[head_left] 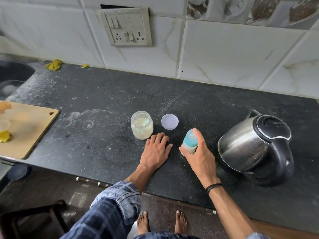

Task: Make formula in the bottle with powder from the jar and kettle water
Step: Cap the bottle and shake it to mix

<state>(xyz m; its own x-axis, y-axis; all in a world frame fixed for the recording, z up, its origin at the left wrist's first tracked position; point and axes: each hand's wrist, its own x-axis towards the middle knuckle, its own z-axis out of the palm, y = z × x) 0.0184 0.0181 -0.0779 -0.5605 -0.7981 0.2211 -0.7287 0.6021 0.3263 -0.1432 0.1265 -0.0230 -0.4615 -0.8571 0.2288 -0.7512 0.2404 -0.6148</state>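
Plaid sleeve (117,200) nearest; capped bottle (190,138) held at the counter (103,152).
Right hand (198,152) wraps the bottle, likely for shaking; left hand (156,149) lies flat, fingers straight, just beside the open jar (141,125). Lid (169,121) lies beyond, kettle (250,144) at right. Fingers hide the bottle's fill level.

The countertop (103,152) under my left hand (156,149) is dark speckled stone, matt, filmed with whitish smears. Right of my right hand (198,152), the kettle (245,145) has a brushed steel body, dully shiny, with a glossy black plastic top and handle. The bottle (189,142) in my right hand is cloudy translucent plastic under a smooth teal cap. Just beyond my left hand the jar (141,125) is clear and glossy, glass or plastic, I can't tell; the jar lid (169,121) beside it looks like matt pale plastic. Well off to that hand's left, the cutting board (29,128) is bare matt wood.
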